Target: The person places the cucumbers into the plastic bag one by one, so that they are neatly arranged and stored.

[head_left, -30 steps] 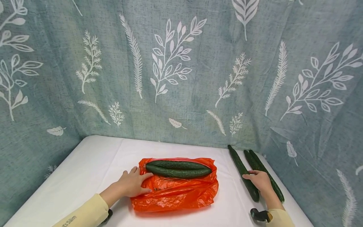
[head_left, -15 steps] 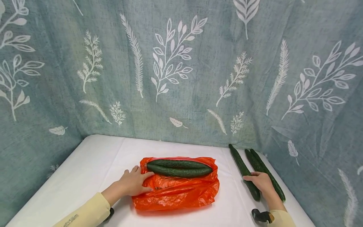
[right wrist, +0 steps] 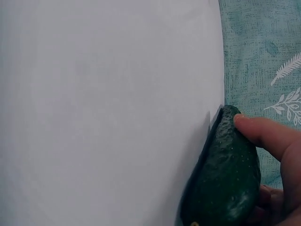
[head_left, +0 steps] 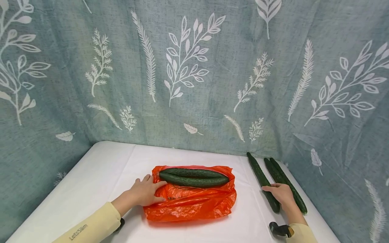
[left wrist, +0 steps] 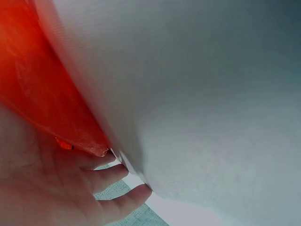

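Note:
An orange-red plastic bag [head_left: 194, 210] lies on the table with two dark green cucumbers [head_left: 197, 181] side by side in its opening. My left hand [head_left: 143, 193] rests at the bag's left end, fingers spread, thumb and index finger over the plastic. In the left wrist view its other fingers [left wrist: 106, 178] stretch past the bag's edge to the white cloth. On the right, my right hand [head_left: 282, 195] grips a long cucumber [head_left: 256, 170] near its lower half. The right wrist view has the thumb [right wrist: 263, 132] along one side of that cucumber [right wrist: 225, 174], other fingers curled beneath, partly hidden.
Two more cucumbers [head_left: 299, 199] lie close together beside the right hand, along the table's right edge. A white cloth covers the table [head_left: 121, 165]. Blue-green curtains [head_left: 194, 135] with white leaf prints stand behind it and on both sides.
The whole head view has shifted slightly. Both hands, the bag and the cucumbers keep nearly the same places relative to each other.

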